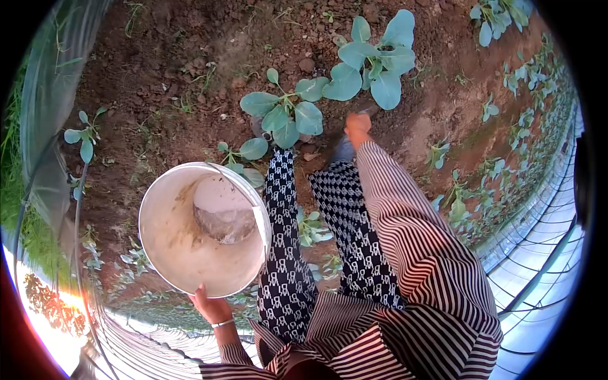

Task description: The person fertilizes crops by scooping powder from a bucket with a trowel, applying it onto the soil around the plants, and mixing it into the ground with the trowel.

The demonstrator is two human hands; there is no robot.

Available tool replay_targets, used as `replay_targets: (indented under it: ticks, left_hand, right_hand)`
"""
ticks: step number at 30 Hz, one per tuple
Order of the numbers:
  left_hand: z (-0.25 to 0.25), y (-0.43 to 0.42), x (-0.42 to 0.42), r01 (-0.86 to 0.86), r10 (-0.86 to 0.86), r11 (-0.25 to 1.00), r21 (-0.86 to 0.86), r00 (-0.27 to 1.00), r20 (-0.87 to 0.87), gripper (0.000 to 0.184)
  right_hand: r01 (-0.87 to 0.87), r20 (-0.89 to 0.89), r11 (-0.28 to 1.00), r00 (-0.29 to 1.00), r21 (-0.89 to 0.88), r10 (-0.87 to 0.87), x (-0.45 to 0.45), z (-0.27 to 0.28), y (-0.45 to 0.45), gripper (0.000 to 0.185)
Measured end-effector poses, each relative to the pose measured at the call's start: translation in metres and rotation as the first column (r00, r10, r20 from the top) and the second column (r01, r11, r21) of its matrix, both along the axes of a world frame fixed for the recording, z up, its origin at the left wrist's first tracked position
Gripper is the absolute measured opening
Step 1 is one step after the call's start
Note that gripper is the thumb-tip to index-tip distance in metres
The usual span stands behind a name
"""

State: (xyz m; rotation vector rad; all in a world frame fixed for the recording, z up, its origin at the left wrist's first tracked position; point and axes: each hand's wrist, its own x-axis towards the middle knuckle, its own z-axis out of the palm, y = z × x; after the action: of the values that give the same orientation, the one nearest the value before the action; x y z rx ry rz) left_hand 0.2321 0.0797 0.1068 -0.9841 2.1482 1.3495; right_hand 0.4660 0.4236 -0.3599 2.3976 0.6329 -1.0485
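Observation:
My left hand (212, 309) grips the lower rim of a white bucket (168, 234), fingers closed over its edge. The bucket is tilted so that its inside faces me. Whitish, grainy material (223, 212) lies at its bottom, and brown stains mark the wall. My right hand (358, 125) reaches down close to the soil, its fingers closed. Whatever it may hold is too small to make out. Just above that hand grows a broad-leaved, cabbage-like plant (373, 60). A second such plant (285, 111) stands to its left, in front of my legs.
Brown, crumbly soil (171, 69) surrounds the plants. My feet, partly hidden by leaves, stand between seedlings. More young plants (525, 82) grow in rows at right. Clear plastic sheeting (54, 95) edges the left side, with a thin dark line (78, 215) near it.

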Motion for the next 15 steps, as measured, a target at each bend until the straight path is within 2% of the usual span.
replay_targets:
  ticks: [1,4,5,6,7,8,9,11,13,14,15]
  left_hand:
    - [0.000,0.000,0.001,0.006,-0.006,1.000,-0.001,1.000,0.004,0.063]
    - [-0.007,0.004,0.003,-0.004,0.004,1.000,-0.001,1.000,0.005,0.064]
    - [-0.007,0.006,0.006,-0.014,0.014,1.000,-0.003,1.000,0.001,0.064]
    - [-0.009,0.013,0.008,-0.006,0.006,1.000,-0.007,1.000,-0.009,0.064]
    - [-0.007,0.016,0.012,-0.016,0.016,1.000,-0.026,1.000,-0.018,0.064]
    - [-0.009,0.018,0.017,-0.025,0.024,0.999,-0.037,0.999,-0.031,0.064]
    - [-0.009,0.020,0.025,-0.040,0.038,0.998,-0.047,0.998,-0.043,0.064]
    - [-0.010,0.023,0.044,-0.128,0.124,0.990,-0.053,0.990,-0.068,0.065]
    - [-0.008,0.031,0.065,-0.174,0.170,0.984,-0.031,0.980,-0.100,0.065]
    - [-0.005,0.037,0.074,-0.159,0.152,0.986,-0.054,0.982,-0.112,0.066]
    - [-0.004,0.045,0.082,-0.144,0.133,0.986,-0.080,0.983,-0.126,0.066]
  right_hand:
    - [0.008,0.007,1.000,1.000,-0.002,-0.008,0.038,-0.046,-0.003,0.022]
    - [-0.328,-0.186,0.933,0.917,0.149,0.352,0.013,-0.044,0.017,0.024]
    - [-0.689,-0.214,0.707,0.674,0.163,0.707,-0.008,-0.036,0.023,0.024]
    - [-0.917,-0.238,0.349,0.302,0.191,0.923,-0.029,-0.032,0.024,0.024]
    - [-0.970,-0.247,-0.068,-0.126,0.232,0.961,-0.042,-0.037,0.018,0.024]
    - [-0.913,-0.231,0.315,0.258,0.259,0.938,-0.053,-0.036,0.004,0.024]
    - [-0.713,-0.228,0.640,0.598,0.286,0.768,-0.049,-0.046,-0.020,0.025]
    - [-0.456,-0.259,0.825,0.797,0.334,0.545,-0.045,-0.025,-0.019,0.029]
    - [-0.546,-0.296,0.760,0.705,0.353,0.645,-0.036,0.031,0.001,0.036]
    - [-0.620,-0.321,0.617,0.529,0.485,0.785,-0.033,0.065,0.016,0.045]
    - [-0.624,-0.297,0.542,0.459,0.563,0.837,-0.030,0.070,0.025,0.048]
